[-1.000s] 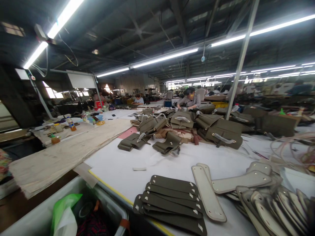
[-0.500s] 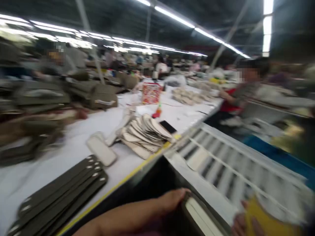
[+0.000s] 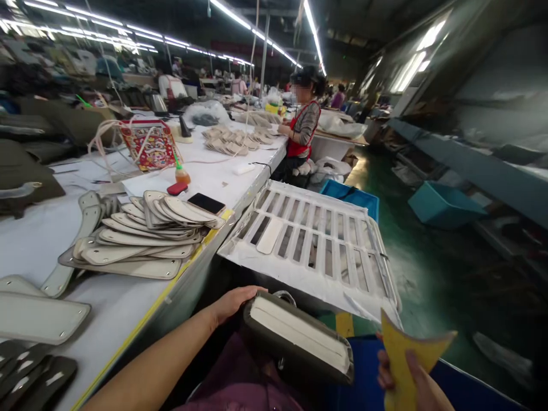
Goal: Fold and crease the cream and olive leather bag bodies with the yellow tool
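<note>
My left hand is closed on the near-left corner of a boxy dark olive bag, which is held tilted above my lap. A cream strip with a thin line down its middle covers the bag's upper side, and a small loop shows behind it. In my right hand, at the lower right, is a flat yellow piece with a curved, notched top edge. The thumb lies over its face and the fingers wrap behind. The yellow piece is apart from the bag.
On the white table at left lie stacked cream panels, a phone, a glue bottle and a red patterned bag. A slatted white rack stands ahead. A co-worker stands beyond; blue bins sit right.
My view has swung right and down, showing more of the rack and floor. The olive bag and the yellow piece now show more fully, still in my hands.
</note>
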`<action>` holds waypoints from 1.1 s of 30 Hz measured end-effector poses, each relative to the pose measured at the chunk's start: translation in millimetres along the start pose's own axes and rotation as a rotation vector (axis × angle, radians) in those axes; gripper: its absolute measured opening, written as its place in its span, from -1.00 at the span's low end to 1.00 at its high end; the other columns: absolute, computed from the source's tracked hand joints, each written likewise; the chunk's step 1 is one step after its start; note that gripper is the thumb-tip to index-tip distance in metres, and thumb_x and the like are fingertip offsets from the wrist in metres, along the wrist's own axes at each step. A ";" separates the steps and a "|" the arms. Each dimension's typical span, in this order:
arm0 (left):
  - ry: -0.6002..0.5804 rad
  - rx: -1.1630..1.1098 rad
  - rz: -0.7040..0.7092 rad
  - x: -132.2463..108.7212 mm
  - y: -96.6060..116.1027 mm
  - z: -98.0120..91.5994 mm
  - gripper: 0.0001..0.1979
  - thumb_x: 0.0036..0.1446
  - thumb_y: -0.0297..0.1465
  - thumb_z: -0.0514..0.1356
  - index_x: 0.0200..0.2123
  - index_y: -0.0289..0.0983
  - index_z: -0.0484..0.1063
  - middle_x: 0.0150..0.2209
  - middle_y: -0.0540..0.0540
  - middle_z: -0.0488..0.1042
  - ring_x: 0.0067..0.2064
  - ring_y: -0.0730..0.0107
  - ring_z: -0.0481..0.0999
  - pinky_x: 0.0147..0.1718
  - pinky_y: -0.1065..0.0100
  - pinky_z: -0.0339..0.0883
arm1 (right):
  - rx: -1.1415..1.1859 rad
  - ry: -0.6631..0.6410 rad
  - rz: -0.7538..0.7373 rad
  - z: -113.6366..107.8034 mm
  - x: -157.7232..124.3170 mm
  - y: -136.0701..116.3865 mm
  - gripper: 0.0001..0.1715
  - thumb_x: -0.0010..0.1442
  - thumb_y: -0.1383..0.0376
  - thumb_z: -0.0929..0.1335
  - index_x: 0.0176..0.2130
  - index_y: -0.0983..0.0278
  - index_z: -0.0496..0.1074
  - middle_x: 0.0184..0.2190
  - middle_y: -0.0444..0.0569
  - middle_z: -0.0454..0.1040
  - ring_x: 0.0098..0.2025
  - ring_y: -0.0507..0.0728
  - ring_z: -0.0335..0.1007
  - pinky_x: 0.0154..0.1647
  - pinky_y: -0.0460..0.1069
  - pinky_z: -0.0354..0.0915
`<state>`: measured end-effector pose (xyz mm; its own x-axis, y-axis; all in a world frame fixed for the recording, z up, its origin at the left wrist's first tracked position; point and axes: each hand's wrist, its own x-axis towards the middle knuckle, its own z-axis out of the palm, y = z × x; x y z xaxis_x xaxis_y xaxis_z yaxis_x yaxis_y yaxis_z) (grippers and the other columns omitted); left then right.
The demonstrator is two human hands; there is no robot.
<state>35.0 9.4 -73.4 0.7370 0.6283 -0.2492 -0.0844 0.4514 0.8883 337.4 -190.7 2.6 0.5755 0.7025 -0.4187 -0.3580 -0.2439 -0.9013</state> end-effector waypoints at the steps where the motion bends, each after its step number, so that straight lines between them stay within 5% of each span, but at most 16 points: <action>1: -0.010 -0.001 -0.019 0.3 1.1 0.4 -0.59 0.14 -0.26 0.08 0.00 -0.35 0.38 -0.04 -0.19 0.45 0.00 0.13 0.38 0.04 0.17 0.11 | 0.102 -0.048 0.001 6.4 1.5 -3.1 -0.56 0.04 0.04 0.35 -0.12 0.22 0.37 -0.49 -0.12 0.29 -0.56 0.00 0.14 -0.56 -0.07 0.24; 4: -0.016 -0.013 -0.053 -1.3 2.8 0.9 -0.61 0.09 -0.35 0.09 -0.01 -0.37 0.39 -0.05 -0.20 0.46 0.01 0.12 0.37 0.05 0.17 0.09 | 0.369 -0.206 0.046 45.2 6.2 -13.9 -0.58 0.02 0.10 0.36 -0.15 0.26 0.36 -0.51 -0.16 0.18 -0.55 -0.04 0.07 -0.56 -0.11 0.20; 10: 0.007 -0.115 -0.014 -4.6 -1.2 1.8 -0.56 -0.02 -0.44 0.08 -0.02 -0.38 0.39 -0.10 -0.17 0.48 -0.02 0.13 0.38 0.03 0.20 0.09 | 0.485 -0.505 0.105 172.3 18.1 -9.1 -0.78 0.01 0.20 0.37 -0.37 0.28 0.30 -0.58 -0.22 0.13 -0.58 -0.07 0.06 -0.56 -0.14 0.14; 15: 0.011 -0.164 -0.054 0.7 -3.8 -2.2 -0.54 -0.06 -0.42 0.11 -0.03 -0.39 0.39 -0.21 -0.19 0.52 -0.14 0.17 0.45 -0.06 0.21 0.17 | 0.398 -0.461 0.101 246.8 37.8 18.1 -0.73 0.01 0.13 0.35 -0.42 0.25 0.22 -0.70 -0.33 0.06 -0.72 -0.12 -0.11 -0.72 -0.18 -0.02; 20: 0.010 -0.160 -0.062 6.2 -4.9 -12.5 -0.57 -0.11 -0.45 0.13 -0.09 -0.39 0.43 -0.26 -0.17 0.53 -0.19 0.18 0.47 -0.07 0.22 0.18 | 0.320 -0.373 0.058 271.6 44.3 32.2 -0.72 0.00 0.11 0.33 -0.41 0.24 0.21 -0.75 -0.37 0.02 -0.77 -0.12 -0.16 -0.78 -0.19 -0.11; 33: -0.046 -0.156 -0.085 8.0 2.8 -20.8 -0.62 -0.21 -0.51 0.11 -0.24 -0.37 0.53 -0.37 -0.08 0.54 -0.31 0.24 0.46 -0.20 0.29 0.22 | 0.048 -0.281 0.103 294.1 67.1 52.5 -0.72 -0.03 0.12 0.34 -0.49 0.23 0.18 -0.83 -0.38 0.02 -0.83 -0.11 -0.17 -0.88 -0.17 -0.17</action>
<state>26.7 28.9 -80.9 0.7755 0.5554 -0.3001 -0.1209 0.5971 0.7930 140.9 40.3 -40.2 0.3106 0.8350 -0.4543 -0.4425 -0.2959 -0.8465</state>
